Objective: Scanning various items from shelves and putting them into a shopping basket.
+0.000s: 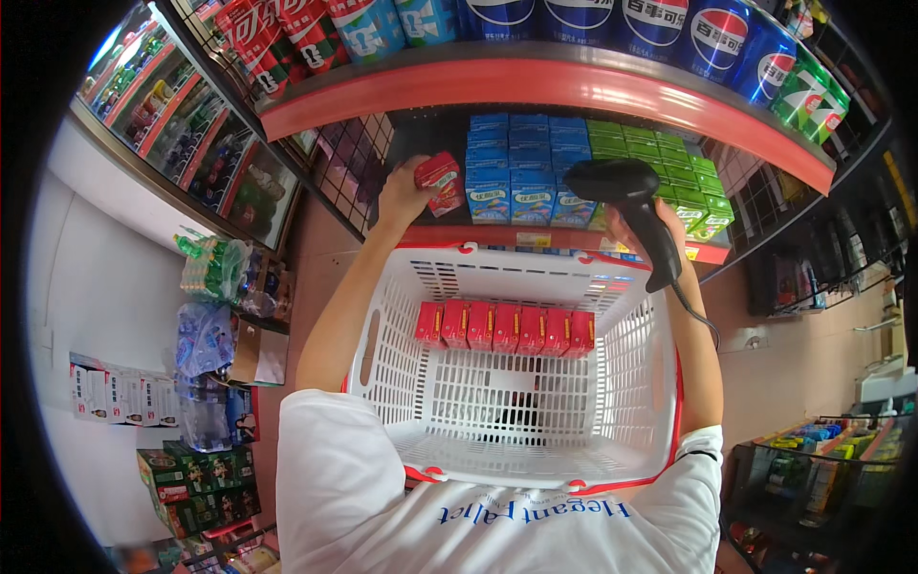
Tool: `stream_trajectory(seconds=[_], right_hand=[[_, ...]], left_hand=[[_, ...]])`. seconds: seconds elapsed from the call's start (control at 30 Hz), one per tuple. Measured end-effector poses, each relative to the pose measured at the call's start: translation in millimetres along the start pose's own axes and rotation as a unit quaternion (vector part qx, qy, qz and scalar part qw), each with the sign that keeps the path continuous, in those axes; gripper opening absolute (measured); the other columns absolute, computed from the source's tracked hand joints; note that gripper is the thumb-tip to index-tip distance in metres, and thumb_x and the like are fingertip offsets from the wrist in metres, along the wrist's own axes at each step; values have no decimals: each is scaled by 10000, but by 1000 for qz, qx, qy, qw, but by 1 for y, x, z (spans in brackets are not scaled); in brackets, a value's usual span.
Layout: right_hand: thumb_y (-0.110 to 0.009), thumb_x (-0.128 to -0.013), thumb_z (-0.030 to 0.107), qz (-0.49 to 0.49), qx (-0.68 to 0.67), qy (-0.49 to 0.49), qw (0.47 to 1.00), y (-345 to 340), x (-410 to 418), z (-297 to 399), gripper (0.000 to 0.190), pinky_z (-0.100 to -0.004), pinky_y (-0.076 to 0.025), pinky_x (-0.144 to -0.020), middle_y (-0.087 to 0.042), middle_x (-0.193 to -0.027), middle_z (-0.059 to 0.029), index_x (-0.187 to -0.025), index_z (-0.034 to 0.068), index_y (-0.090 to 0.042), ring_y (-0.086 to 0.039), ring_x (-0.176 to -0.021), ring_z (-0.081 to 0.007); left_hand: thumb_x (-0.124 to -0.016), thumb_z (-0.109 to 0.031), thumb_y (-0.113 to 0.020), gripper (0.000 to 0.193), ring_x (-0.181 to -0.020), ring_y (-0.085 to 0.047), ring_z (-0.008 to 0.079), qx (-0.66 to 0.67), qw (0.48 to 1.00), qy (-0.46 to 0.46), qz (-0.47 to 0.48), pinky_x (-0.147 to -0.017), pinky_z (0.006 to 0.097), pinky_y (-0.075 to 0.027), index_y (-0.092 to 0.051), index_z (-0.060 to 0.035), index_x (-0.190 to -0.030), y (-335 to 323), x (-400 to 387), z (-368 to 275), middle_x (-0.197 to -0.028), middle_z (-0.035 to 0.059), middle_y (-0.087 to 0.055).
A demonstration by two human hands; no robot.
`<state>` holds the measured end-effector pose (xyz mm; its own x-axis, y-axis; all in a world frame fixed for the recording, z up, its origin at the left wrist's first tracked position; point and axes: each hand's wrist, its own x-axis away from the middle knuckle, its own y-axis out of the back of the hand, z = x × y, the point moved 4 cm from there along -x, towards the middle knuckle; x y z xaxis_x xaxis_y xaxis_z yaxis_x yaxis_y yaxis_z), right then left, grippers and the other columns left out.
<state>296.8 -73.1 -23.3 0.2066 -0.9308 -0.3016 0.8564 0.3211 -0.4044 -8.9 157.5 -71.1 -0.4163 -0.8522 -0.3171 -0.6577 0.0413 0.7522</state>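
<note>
My left hand [404, 192] grips a red drink carton [446, 199] at the left end of the lower shelf, beside stacked blue cartons [529, 172]. Whether a second red carton sits beneath it, I cannot tell. In my right hand [670, 222] is a black handheld barcode scanner [631, 194], its head pointing left in front of the blue and green cartons [692, 179]. A cord hangs from its handle. Between my forearms stands a white plastic shopping basket [495, 463] with red handles. Several red cartons [505, 326] stand in one row along its far side.
Above the cartons, a red-edged shelf [545, 82] holds cola and other soda cans [574, 18]. Black wire mesh [351, 165] bounds the shelf at left. A drinks cooler [172, 107] and packed bottles [215, 269] stand further left. Another goods rack [817, 466] is at right.
</note>
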Motion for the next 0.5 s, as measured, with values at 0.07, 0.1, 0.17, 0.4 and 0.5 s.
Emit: stream_trajectory(seconds=[0.07,0.1,0.17,0.4,0.5], right_hand=[[-446,-877,551,-4,3,-2,1000,2,-1,-5,644,-349,-441,-654,-517,-692,-91,-1048,-60,-553,-419,-525,-151],[-444,-878,552,-10,8,-5,1000,2,-1,-7,641,-346,-434,-647,-498,-661,-81,-1016,-63,-561,-419,-527,-152],[-443,-876,556,-18,6,-8,1000,-1,-4,-6,642,-340,-427,-641,-483,-637,-76,-1001,-63,-563,-419,-527,-155],[-435,-870,579,-73,19,-31,997,-5,-1,-3,660,-314,-404,-616,-439,-546,-53,-976,-58,-569,-423,-532,-156],[-435,-870,580,-54,11,-34,998,1,-5,-8,656,-308,-391,-591,-446,-550,-53,-970,-54,-570,-427,-538,-155]], left_hand=[[-670,-119,-672,419,-961,-621,343,-3,999,-28,-25,-824,404,-485,-608,-126,-1085,5,2,-1,-983,159,-660],[-664,-84,-637,414,-953,-626,342,12,1000,-19,-8,-823,398,-488,-619,-132,-1075,6,2,3,-977,160,-662],[-657,-49,-602,419,-945,-630,340,27,1000,-10,10,-822,392,-490,-630,-139,-1065,8,2,4,-971,161,-665],[-681,-34,-534,397,-943,-631,332,40,997,-35,59,-827,382,-493,-631,-114,-1058,9,13,-37,-992,186,-654],[-686,-37,-531,399,-958,-624,341,30,997,-35,54,-840,386,-487,-622,-107,-1068,10,14,-33,-1015,195,-645]])
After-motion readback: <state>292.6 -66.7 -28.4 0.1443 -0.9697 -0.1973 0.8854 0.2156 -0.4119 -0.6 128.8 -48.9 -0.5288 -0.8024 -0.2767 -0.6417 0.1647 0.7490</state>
